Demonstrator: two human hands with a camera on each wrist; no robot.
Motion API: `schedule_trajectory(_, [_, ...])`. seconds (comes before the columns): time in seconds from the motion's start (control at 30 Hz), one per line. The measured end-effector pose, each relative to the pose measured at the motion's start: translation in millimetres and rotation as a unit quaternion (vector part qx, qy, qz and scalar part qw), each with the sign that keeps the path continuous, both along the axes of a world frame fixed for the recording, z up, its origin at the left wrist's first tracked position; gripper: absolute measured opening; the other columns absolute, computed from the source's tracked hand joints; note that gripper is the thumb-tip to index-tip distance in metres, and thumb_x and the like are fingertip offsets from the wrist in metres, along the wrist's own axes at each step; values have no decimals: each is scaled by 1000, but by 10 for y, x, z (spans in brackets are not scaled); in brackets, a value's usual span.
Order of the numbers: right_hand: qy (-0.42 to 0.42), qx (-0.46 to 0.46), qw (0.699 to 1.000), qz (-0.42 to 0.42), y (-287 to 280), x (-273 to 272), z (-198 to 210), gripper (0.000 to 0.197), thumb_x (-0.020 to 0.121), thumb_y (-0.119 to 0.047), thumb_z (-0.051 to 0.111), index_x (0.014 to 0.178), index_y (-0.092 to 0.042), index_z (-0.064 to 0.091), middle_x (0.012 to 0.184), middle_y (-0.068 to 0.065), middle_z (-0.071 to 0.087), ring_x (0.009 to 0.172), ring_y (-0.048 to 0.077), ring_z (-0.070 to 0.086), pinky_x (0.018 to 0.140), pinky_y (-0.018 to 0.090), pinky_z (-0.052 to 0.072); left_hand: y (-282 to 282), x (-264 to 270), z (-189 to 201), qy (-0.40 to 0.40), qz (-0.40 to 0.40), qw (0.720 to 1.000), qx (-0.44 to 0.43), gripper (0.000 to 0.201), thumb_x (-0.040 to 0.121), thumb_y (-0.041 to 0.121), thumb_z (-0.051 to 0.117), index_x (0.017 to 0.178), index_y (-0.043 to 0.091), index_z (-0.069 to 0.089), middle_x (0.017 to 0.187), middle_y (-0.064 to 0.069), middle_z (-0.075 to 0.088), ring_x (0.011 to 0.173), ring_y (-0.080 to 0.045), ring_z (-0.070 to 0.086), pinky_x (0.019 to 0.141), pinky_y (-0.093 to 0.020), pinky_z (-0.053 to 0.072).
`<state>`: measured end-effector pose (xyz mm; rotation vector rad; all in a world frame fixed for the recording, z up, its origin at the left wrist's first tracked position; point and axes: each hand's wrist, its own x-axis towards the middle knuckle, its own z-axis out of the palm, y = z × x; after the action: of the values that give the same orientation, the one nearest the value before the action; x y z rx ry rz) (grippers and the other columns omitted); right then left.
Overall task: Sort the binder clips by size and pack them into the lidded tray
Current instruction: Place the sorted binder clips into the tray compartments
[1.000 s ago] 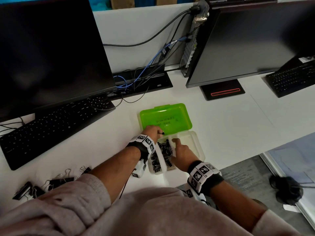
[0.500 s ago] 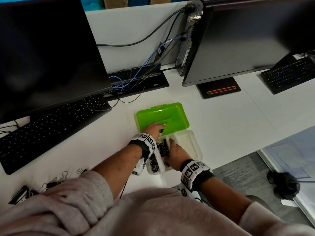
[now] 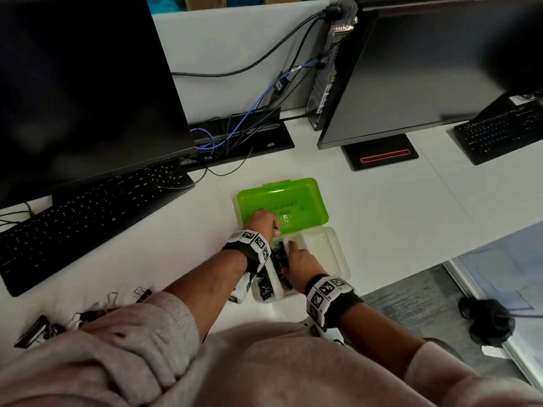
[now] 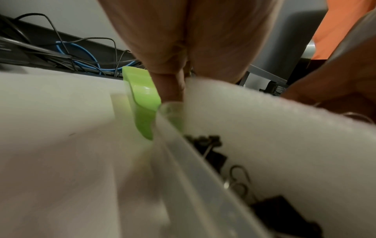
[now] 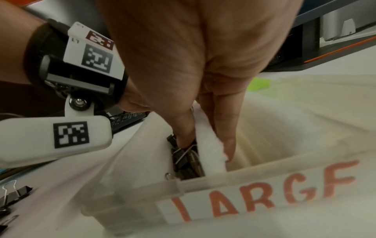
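Note:
The clear tray [image 3: 338, 261] lies near the desk's front edge, its green lid [image 3: 293, 195] folded open behind it. Small black binder clips [image 3: 277, 257] fill its left and middle sections. The right section, labelled LARGE [image 5: 264, 193], holds none. My right hand [image 5: 205, 143] pinches a white foam divider [image 5: 211, 154], thumb among the clips [image 5: 183, 159], fingers on its far side. My left hand [image 3: 271, 224] is curled at the tray's far left corner, where it seems to pinch a small dark clip. Larger clips [image 3: 100, 309] lie loose on the desk at left.
A black keyboard [image 3: 88, 218] and a monitor [image 3: 82, 83] stand at the left. A second monitor [image 3: 411, 69] with its base [image 3: 382, 154] stands behind the tray, and cables [image 3: 235, 133] run between them. The desk edge drops to the floor [image 3: 411, 304] on the right.
My right hand moved left across the tray, from an outstretched finger to a pinch on the foam divider. The left hand stayed at the far corner.

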<state>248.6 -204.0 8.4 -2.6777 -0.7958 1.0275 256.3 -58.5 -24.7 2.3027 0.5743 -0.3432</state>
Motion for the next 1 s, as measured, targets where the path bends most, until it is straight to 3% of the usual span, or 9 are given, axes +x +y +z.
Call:
schedule_trajectory(0.13, [6, -7, 1000, -8, 9, -3, 9, 57, 88, -17, 58, 133, 2, 29, 117, 26, 58, 103, 40, 61, 82, 42, 49, -16, -20, 29, -5, 14, 1000, -8, 22, 82, 9, 70, 103, 5, 67, 127, -16, 53, 114, -28, 56, 98, -30, 42])
schedule_trajectory(0.23, [15, -15, 1000, -14, -10, -19, 38, 71, 87, -18, 57, 142, 2, 18, 120, 28, 55, 106, 42, 60, 86, 44, 48, -9, -41, 71, -31, 23, 999, -24, 27, 77, 6, 73, 103, 6, 67, 121, -15, 58, 104, -28, 62, 94, -33, 49])
schedule_trajectory(0.37, [22, -16, 999, -29, -80, -22, 73, 74, 85, -14, 53, 146, 0, 11, 122, 29, 54, 107, 40, 59, 86, 42, 48, 12, -101, 191, -75, -16, 997, -16, 34, 78, -3, 61, 109, 9, 66, 117, -11, 62, 100, -25, 62, 89, -27, 49])
schedule_trajectory(0.5, [25, 4, 999, -32, -160, 29, 160, 70, 82, -7, 50, 145, -2, 18, 123, 29, 53, 109, 40, 58, 87, 39, 47, 11, -305, 428, -98, -49, 992, -69, 34, 78, 2, 62, 109, 14, 67, 111, -5, 67, 90, -19, 64, 79, -21, 49])
schedule_trajectory(0.63, [1, 54, 998, -41, -275, 143, 157, 61, 78, -1, 46, 138, -6, 37, 122, 23, 60, 111, 35, 59, 93, 38, 50, -85, -600, 506, -20, -171, 981, -89, 38, 76, 9, 67, 112, 20, 65, 104, -2, 70, 84, -14, 65, 72, -17, 48])
schedule_trajectory(0.73, [19, 56, 997, -41, -300, 139, 187, 56, 81, 2, 45, 136, -6, 40, 120, 18, 63, 113, 31, 58, 93, 33, 48, -204, -733, 492, 24, -238, 966, -100, 50, 75, 13, 74, 122, 19, 58, 110, -2, 68, 86, -17, 66, 73, -21, 50])
schedule_trajectory(0.83, [43, 46, 998, -25, -284, 69, 204, 58, 81, 2, 45, 138, -7, 36, 120, 18, 63, 113, 32, 58, 91, 33, 48, -297, -812, 458, 18, -245, 967, -71, 59, 72, 20, 79, 126, 17, 55, 108, -6, 65, 90, -18, 63, 79, -27, 51])
schedule_trajectory(0.9, [45, 41, 998, -15, -274, 41, 186, 61, 81, 1, 48, 139, -7, 34, 120, 19, 63, 112, 33, 59, 91, 34, 49, -319, -876, 443, -17, -212, 974, -73, 54, 73, 18, 78, 122, 16, 56, 110, -6, 61, 91, -18, 61, 83, -32, 52])
schedule_trajectory(1.0, [27, 34, 999, -5, -242, 47, 192, 62, 81, -3, 53, 139, -7, 33, 124, 23, 59, 113, 35, 58, 93, 37, 49, -349, -1010, 471, -71, -182, 978, -78, 32, 80, 12, 71, 110, 13, 62, 109, -5, 59, 92, -19, 59, 83, -29, 50])
